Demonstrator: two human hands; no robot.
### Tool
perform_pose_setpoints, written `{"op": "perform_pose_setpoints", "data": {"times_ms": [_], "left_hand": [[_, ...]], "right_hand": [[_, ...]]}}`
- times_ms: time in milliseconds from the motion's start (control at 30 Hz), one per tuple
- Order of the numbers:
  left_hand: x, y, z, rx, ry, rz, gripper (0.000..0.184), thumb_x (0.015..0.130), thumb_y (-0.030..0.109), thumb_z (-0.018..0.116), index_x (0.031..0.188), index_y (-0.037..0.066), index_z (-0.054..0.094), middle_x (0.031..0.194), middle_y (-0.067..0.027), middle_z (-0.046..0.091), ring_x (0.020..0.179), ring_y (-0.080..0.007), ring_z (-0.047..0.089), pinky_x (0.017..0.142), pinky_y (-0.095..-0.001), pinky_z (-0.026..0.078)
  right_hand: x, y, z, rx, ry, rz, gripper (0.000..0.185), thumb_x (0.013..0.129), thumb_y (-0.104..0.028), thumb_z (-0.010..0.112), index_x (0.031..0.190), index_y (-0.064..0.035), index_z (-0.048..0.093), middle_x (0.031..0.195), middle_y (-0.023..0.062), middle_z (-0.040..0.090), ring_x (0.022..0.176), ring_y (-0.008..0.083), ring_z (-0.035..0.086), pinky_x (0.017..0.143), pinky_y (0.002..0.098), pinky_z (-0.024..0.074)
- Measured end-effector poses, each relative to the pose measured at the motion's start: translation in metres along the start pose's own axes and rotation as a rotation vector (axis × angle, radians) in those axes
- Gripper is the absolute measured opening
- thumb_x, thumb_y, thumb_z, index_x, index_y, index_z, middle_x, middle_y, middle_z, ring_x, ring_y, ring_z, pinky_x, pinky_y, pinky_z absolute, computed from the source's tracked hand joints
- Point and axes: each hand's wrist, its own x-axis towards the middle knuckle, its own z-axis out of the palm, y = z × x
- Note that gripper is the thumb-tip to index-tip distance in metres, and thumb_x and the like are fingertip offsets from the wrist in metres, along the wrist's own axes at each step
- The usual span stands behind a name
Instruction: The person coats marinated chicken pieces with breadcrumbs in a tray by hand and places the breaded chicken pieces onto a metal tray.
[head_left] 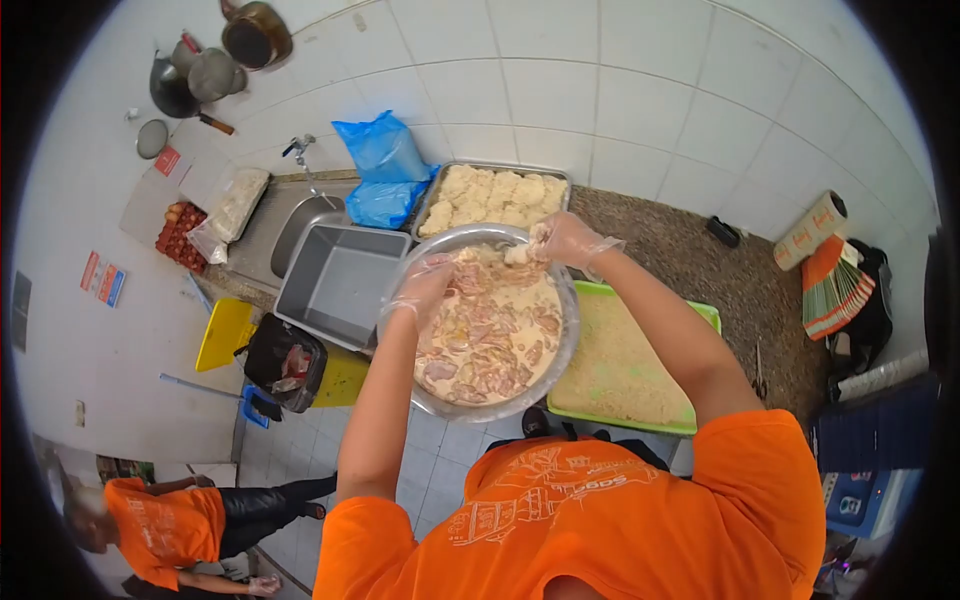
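Both my hands wear clear plastic gloves over a large round metal bowl [568,340] of raw meat pieces [485,345] in pale, creamy liquid. My left hand [424,287] is at the bowl's left inner side, touching the meat; its fingers are partly hidden among the pieces. My right hand [565,243] is at the upper right rim, its fingers closed around a pale, coated piece [524,254]. Behind the bowl lies a metal tray [568,182] of breaded pieces [492,195]. To the right, partly under the bowl, is a green tray [705,316] of crumbs [620,350].
An empty grey pan [345,275] stands left of the bowl, beside a sink [300,232] and blue bags [385,160]. Below are a black-lined bin [285,360] and yellow lid [225,335]. Another person [170,520] is at the lower left.
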Motion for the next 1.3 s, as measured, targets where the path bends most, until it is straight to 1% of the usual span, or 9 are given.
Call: {"op": "perform_pose_setpoints", "data": {"times_ms": [67,333,500,567,633,900,967,1133,1300], "left_hand": [[-0.016,0.005,0.026,-0.386,0.031,-0.041,0.023,0.088,0.013,0.058,0.109,0.004,0.062,0.088,-0.0041,0.062,0.076,-0.0153,0.06,0.072,-0.0323,0.052],[-0.071,0.02,0.126,-0.48,-0.254,-0.068,0.037,0.101,0.018,0.045,0.133,0.001,0.05,0.121,-0.0146,0.066,0.102,-0.0254,0.067,0.09,-0.0408,0.055],[-0.104,0.025,0.173,-0.472,-0.355,-0.061,0.035,0.1,0.017,0.046,0.13,0.001,0.054,0.122,-0.0164,0.067,0.104,-0.0266,0.068,0.093,-0.0406,0.056],[-0.112,0.022,0.189,-0.559,-0.314,-0.096,0.02,0.091,0.01,0.053,0.106,0.003,0.063,0.095,-0.0055,0.067,0.09,-0.0179,0.067,0.08,-0.0325,0.056],[-0.113,-0.001,0.202,-0.505,-0.303,-0.09,0.02,0.091,0.01,0.054,0.107,0.003,0.063,0.095,-0.0054,0.068,0.09,-0.0184,0.068,0.08,-0.0322,0.056],[-0.119,-0.08,0.292,-0.565,-0.153,-0.381,0.017,0.088,0.012,0.06,0.101,0.002,0.066,0.095,-0.0095,0.07,0.09,-0.0243,0.069,0.079,-0.0349,0.055],[-0.115,-0.096,0.295,0.419,-0.007,0.011,0.027,0.089,0.014,0.055,0.11,0.001,0.067,0.102,-0.017,0.073,0.095,-0.0295,0.071,0.084,-0.0412,0.054],[-0.059,-0.103,0.312,0.489,0.24,0.468,0.021,0.091,0.022,0.061,0.094,0.002,0.066,0.088,-0.0254,0.067,0.085,-0.0449,0.065,0.077,-0.0529,0.051],[-0.031,-0.103,0.322,0.734,-0.049,0.726,0.017,0.089,0.017,0.061,0.088,0.002,0.069,0.082,-0.023,0.066,0.08,-0.0436,0.065,0.073,-0.0542,0.051]], "right_hand": [[-0.022,0.023,-0.012,0.385,0.007,-0.013,0.017,0.082,-0.017,0.079,0.077,-0.003,0.07,0.076,0.005,0.07,0.074,0.0104,0.064,0.069,0.0298,0.0515],[-0.151,0.04,-0.064,0.716,0.168,0.185,0.01,0.081,-0.006,0.071,0.072,-0.0018,0.068,0.078,0.0048,0.071,0.071,0.0123,0.064,0.066,0.031,0.0519],[-0.192,0.082,-0.021,-0.072,0.438,0.05,0.009,0.077,-0.013,0.072,0.081,-0.0044,0.071,0.079,0.0163,0.072,0.073,0.0282,0.07,0.069,0.0394,0.0549],[-0.191,0.129,0.02,-0.082,0.419,-0.082,0.014,0.078,-0.018,0.071,0.087,-0.0069,0.072,0.083,0.0203,0.07,0.077,0.0357,0.069,0.072,0.0436,0.0545],[-0.199,0.144,0.041,-0.005,0.142,-0.081,0.014,0.078,-0.015,0.069,0.088,-0.0052,0.071,0.086,0.0215,0.07,0.081,0.0393,0.068,0.075,0.0451,0.054],[-0.257,0.17,0.03,-0.142,0.365,0.29,0.02,0.083,-0.017,0.066,0.093,-0.0007,0.069,0.091,0.0254,0.068,0.091,0.043,0.066,0.081,0.0492,0.0519],[-0.259,0.17,0.03,-0.184,0.331,0.32,0.022,0.084,-0.018,0.064,0.097,-0.0012,0.069,0.094,0.026,0.069,0.094,0.043,0.066,0.084,0.0499,0.0517],[-0.246,0.147,0.05,-0.349,0.482,-0.029,0.018,0.082,-0.015,0.065,0.095,-0.0036,0.071,0.096,0.0217,0.07,0.094,0.0402,0.069,0.086,0.0481,0.0546],[-0.205,0.139,0.086,-0.567,0.387,0.172,0.013,0.083,-0.01,0.062,0.089,-0.004,0.071,0.088,0.0188,0.07,0.083,0.0355,0.07,0.076,0.0446,0.0576]]}}
